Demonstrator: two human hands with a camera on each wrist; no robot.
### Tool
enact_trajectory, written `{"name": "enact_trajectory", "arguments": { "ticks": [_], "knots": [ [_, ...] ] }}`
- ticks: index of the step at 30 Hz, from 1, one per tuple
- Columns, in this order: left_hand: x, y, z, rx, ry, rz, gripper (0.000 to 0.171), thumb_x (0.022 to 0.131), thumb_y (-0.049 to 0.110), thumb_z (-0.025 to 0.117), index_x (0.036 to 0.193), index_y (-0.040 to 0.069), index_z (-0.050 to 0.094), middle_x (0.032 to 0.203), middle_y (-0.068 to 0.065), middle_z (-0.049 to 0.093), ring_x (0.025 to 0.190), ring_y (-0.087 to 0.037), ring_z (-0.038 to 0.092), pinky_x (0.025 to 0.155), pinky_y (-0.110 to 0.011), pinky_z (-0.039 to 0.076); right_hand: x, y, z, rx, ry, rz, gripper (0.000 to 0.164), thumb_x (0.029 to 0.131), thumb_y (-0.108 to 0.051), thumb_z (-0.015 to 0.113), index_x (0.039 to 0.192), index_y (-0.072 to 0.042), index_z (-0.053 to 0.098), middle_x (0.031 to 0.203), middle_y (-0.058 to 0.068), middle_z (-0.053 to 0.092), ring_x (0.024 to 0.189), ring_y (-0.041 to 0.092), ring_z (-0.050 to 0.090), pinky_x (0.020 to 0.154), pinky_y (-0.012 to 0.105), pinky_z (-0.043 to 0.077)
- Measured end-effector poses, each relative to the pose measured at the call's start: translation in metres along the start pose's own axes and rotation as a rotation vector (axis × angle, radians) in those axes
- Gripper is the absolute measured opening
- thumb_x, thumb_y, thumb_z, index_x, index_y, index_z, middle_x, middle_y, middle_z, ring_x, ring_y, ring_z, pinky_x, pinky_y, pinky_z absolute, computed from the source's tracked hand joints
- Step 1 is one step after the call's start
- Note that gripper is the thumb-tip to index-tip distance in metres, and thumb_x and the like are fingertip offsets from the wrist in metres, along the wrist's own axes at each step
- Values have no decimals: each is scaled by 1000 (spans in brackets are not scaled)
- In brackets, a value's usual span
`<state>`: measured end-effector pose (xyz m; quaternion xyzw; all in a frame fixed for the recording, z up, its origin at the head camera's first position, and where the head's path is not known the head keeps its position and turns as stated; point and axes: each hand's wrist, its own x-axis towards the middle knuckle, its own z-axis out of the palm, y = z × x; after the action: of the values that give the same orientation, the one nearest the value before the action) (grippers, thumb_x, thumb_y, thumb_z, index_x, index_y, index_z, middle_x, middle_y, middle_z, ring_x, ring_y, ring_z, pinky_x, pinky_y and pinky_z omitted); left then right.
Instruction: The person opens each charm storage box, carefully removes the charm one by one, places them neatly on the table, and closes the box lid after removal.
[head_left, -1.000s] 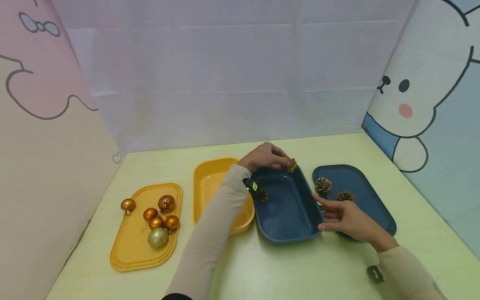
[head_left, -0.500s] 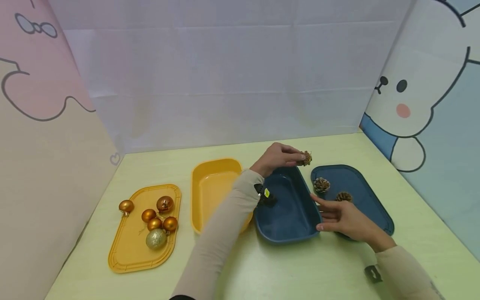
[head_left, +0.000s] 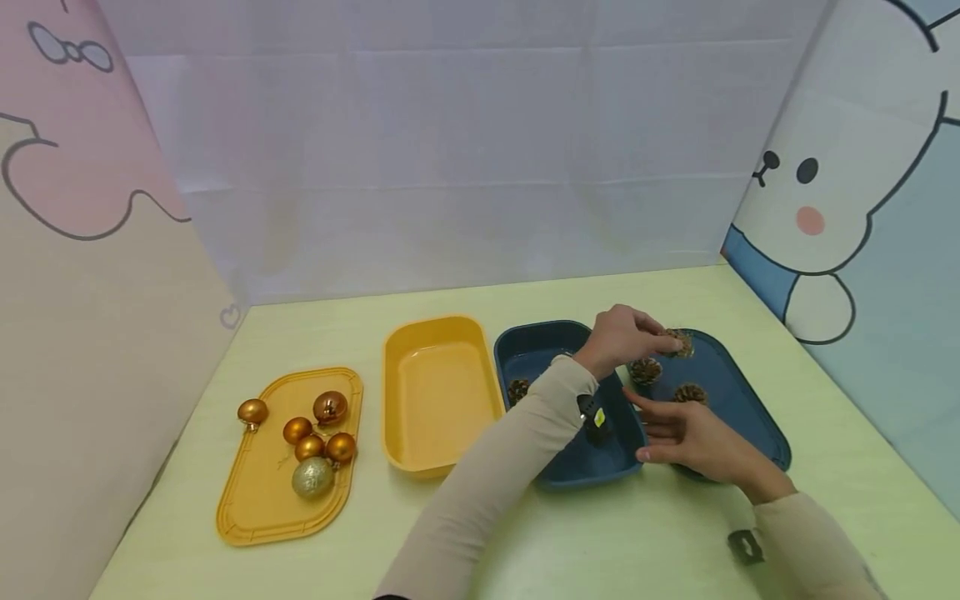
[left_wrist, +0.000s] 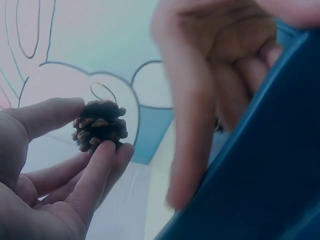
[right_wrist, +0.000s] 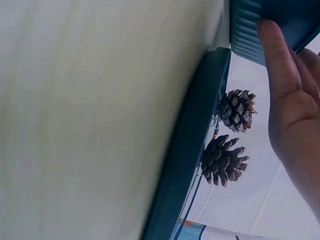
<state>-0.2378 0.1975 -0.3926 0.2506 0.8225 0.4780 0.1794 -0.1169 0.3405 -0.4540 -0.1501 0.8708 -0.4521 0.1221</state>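
My left hand (head_left: 626, 337) pinches a small brown pine cone (left_wrist: 100, 129) with a thin gold loop between thumb and fingertips, above the far end of the blue tray (head_left: 738, 400). Two more pine cones lie on that tray: a white-tipped pine cone (right_wrist: 237, 111) and a plain brown pine cone (right_wrist: 223, 161). My right hand (head_left: 693, 437) rests its extended fingers and thumb against the right outer wall of the blue bin (head_left: 551, 477). Inside the bin, by its left wall, sits another pine cone (head_left: 517, 390). My left forearm crosses over the bin and hides part of its inside.
Left of the blue bin stands a yellow bin (head_left: 442, 392). Further left, a yellow tray (head_left: 262, 492) bears several gold and copper baubles, with one gold bauble (head_left: 252, 412) at its left edge. A small dark clip-like object (head_left: 745, 547) shows beside my right sleeve.
My left hand has carried the pine cone rightward, from the blue bin's far rim to over the blue tray. The right hand stays against the bin.
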Motion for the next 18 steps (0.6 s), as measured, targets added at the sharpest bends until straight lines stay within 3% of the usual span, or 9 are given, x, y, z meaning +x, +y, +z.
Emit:
{"name": "enact_trajectory", "arguments": {
  "ticks": [3,7,9,14,18],
  "knots": [
    [0,5,11,83,25,-24,24,89,34,77,106,16,79,104,3,77,82,-9,67,64,-21,55,-1,0,-1,-5,2,12,79,91,-26,75,153,3,35,149,38,42,121,50,60,88,35,63],
    [0,7,22,123,51,-57,23,88,34,79,104,17,80,102,3,77,79,-9,66,60,-20,52,-3,0,0,8,-3,17,78,91,-26,74,153,3,36,148,38,43,121,46,62,89,34,62],
    [-1,8,26,133,51,-63,24,87,34,79,105,17,79,103,3,77,78,-8,65,59,-19,51,-3,0,0,13,-8,4,77,92,-25,74,152,4,36,147,37,45,122,36,64,89,31,62],
    [-1,13,32,149,66,-94,24,84,36,82,104,21,80,105,7,76,80,-7,65,57,-19,50,-2,-3,1,53,-27,-59,75,92,-19,72,150,11,35,144,39,46,115,-7,62,88,22,61],
    [2,13,37,201,99,-132,24,83,38,83,102,22,80,104,8,76,78,-7,64,54,-18,48,0,-4,3,94,-45,-63,76,92,-18,73,148,16,34,142,42,47,111,-16,56,89,22,61]
  ]
}}
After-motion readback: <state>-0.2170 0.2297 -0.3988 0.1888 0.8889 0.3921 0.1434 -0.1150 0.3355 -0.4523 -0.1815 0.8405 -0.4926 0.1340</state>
